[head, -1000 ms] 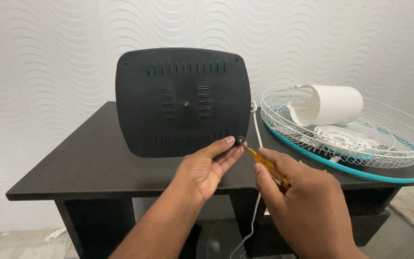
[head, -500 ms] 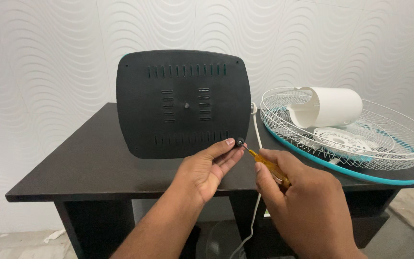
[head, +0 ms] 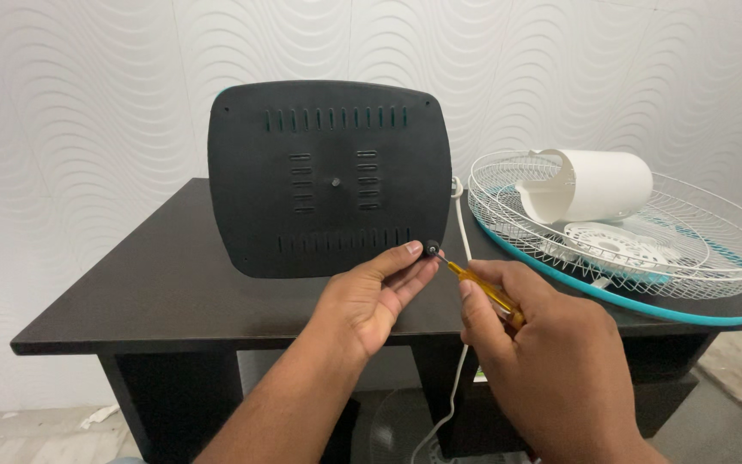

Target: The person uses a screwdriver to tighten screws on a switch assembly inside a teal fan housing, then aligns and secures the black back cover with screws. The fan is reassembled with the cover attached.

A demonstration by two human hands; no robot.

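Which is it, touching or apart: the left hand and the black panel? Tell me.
Touching. The head view shows the left hand with fingertips pressed against the lower right corner of the black panel.

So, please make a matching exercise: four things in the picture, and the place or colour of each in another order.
Things:
1. black panel
2. screwdriver
3. white cylinder
4. teal ring

Descriptions:
a. lies inside the wire grille
b. stands upright on the table
c. runs under the grille's edge
d. yellow handle, in the right hand

Pairs: 1-b, 2-d, 3-a, 4-c

Screwdriver handle mostly hidden in right hand; tip prob. too small.
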